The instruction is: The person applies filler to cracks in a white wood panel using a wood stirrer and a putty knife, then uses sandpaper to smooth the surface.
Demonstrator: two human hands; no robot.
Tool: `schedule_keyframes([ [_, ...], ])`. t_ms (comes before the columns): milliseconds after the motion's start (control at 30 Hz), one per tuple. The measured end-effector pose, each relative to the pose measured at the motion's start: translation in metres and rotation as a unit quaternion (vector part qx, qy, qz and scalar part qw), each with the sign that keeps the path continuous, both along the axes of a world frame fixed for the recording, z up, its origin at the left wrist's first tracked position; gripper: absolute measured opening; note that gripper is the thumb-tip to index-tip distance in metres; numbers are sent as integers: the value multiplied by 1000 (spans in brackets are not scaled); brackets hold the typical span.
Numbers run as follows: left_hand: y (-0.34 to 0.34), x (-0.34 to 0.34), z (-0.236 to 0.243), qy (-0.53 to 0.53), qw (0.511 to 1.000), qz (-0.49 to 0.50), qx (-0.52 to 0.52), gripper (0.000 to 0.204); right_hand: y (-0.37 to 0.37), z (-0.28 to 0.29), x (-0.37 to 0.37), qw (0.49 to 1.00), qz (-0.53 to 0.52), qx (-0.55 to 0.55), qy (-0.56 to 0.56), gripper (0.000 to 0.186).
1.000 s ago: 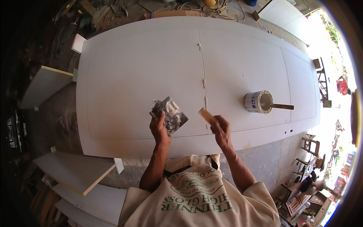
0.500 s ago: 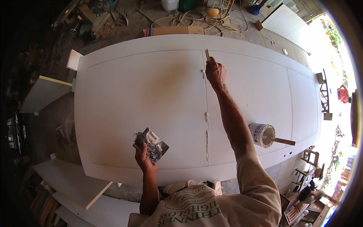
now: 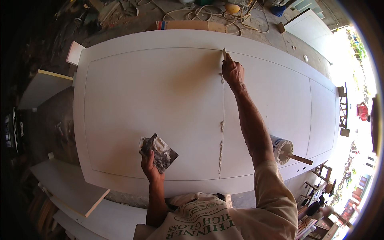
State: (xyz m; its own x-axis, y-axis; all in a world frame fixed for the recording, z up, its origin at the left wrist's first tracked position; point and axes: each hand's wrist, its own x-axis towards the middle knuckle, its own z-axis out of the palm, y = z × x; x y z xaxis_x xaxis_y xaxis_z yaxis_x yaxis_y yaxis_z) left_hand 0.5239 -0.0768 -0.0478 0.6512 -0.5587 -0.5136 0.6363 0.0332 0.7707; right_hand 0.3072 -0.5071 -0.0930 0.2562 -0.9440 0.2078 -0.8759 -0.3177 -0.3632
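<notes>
My right hand is closed around a thin putty knife, its blade touching or just above the far end of a groove in a large white door panel. Small blobs of white putty lie along that groove, down toward my body. Thumb on top, my left hand grips a dark, smeared square plate carrying a heap of white putty. This plate is held over the panel's near left part. The tip of the putty knife is narrow in view, so exact contact with the groove is hard to tell.
A white putty tub, with a wooden stick poking out, sits on the panel right of my forearm. More white boards stand at the left. Beyond the far edge are a cardboard box and a coiled hose.
The view has shifted a little, moving the panel in the picture. My right hand remains at the groove's far end, with the putty knife turned more edge-on. My left hand keeps holding the plate.
</notes>
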Motion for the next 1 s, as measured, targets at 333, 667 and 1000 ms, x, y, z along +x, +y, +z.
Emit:
schedule_keyframes([
  [333,4,3,-3,0,1000,10,7,46,-8,-1,-1,998,14,-35,50,42],
  [667,8,1,3,21,1000,4,-13,43,65,4,-18,998,22,-4,58,41],
  [1000,13,-4,22,0,1000,-25,-13,43,179,-1,-50,999,41,-14,16,57],
])
